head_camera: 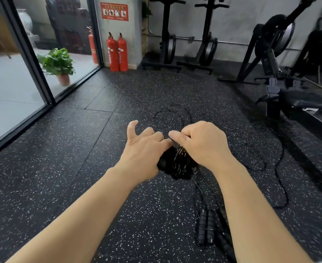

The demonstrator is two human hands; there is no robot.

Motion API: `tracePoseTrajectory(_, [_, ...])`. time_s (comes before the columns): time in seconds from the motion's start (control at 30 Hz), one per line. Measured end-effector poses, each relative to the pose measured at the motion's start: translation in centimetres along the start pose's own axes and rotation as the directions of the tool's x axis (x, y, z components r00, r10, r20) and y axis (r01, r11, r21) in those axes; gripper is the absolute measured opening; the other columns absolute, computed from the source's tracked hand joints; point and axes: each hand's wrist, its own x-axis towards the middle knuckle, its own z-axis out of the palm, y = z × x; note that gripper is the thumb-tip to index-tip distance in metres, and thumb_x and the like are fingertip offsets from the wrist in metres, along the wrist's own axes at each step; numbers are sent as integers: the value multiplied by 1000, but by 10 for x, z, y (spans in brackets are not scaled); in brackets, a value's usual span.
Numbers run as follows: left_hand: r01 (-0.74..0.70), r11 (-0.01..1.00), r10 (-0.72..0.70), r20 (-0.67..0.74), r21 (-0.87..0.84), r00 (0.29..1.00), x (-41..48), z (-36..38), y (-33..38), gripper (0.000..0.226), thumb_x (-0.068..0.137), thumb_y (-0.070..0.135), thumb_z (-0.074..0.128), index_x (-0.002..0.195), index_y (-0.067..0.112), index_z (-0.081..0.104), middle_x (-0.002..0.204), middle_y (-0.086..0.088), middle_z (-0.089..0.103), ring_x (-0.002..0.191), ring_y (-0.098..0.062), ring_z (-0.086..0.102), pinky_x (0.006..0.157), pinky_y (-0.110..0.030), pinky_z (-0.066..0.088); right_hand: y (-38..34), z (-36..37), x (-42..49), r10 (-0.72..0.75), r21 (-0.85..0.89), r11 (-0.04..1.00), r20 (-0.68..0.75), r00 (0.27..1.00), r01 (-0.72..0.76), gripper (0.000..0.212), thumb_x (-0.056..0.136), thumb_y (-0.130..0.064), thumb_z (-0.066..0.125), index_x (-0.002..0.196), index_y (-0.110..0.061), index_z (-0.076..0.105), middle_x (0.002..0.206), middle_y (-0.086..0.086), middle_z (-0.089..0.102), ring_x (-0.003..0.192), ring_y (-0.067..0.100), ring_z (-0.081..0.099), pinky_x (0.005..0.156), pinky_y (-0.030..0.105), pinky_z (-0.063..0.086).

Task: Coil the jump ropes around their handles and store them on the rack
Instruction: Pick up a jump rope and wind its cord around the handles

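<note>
You are holding a black bundle of jump rope handles wrapped in thin cord (176, 163) in front of you, above the speckled black rubber floor (80, 168). The bundle is blurred, so its details are hard to make out. Your left hand (144, 149) cups the bundle from the left, with the lower fingers curled round it and the forefinger raised free. Your right hand (202, 141) has its fingers curled at the top of the bundle, thumb lying flat across, pinching the cord there.

From the bundle, loose black cord (260, 164) trails down and loops across the floor ahead of you and to your right. Near your right forearm, two more black padded handles (206, 226) lie side by side on the floor, their cords running up toward the bundle.

Farther off, two red fire extinguishers (117, 53) stand against a grey pillar beneath a red notice (114, 11). A potted green plant (58, 64) sits beyond the glass wall (8, 76) on your left. Black exercise machines (270, 44) stand along the far wall and to your right.
</note>
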Motion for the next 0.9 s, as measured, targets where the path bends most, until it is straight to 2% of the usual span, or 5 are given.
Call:
tracePoseTrajectory(0.1, [-187,979,185,-38,-79,982,0,-2,3,52,81,20,61,129,36,50,106,15,52,108,-17,45,114,-57,14,11,4,1,3,99,995,35,999,-6,63,92,-53,52,45,-16,33,39,-5,34,43,12,34,49,30,28])
tracePoseTrajectory(0.2, [-335,932,305,-206,-136,930,1,1,2,49,63,14,73,107,28,57,93,10,56,86,-21,51,80,-48,49,19,7,2,11,291,956,83,996,-35,63,91,-50,57,42,-17,34,35,-8,30,40,11,30,48,29,29])
tracePoseTrajectory(0.4, [-328,869,250,-244,-370,937,-6,3,5,54,69,11,68,117,32,57,98,14,55,93,-16,46,74,-37,42,32,5,0,150,543,781,314,938,-307,52,89,-46,62,63,-1,57,54,7,39,47,14,34,49,25,30])
tracePoseTrajectory(0.73, [-118,768,8,-174,-630,985,-10,9,14,53,70,31,66,121,38,54,102,19,54,99,-12,44,81,-45,49,32,14,5,309,631,549,457,834,-549,47,91,-37,63,55,-15,41,58,3,44,51,14,42,51,22,38])
tracePoseTrajectory(0.9, [-7,651,-120,-112,-759,986,-9,5,15,50,64,39,72,111,40,56,101,17,59,100,-14,52,82,-39,49,39,40,6,629,508,683,-45,776,-525,28,99,-2,48,74,-13,56,57,-4,58,53,6,52,67,17,49])
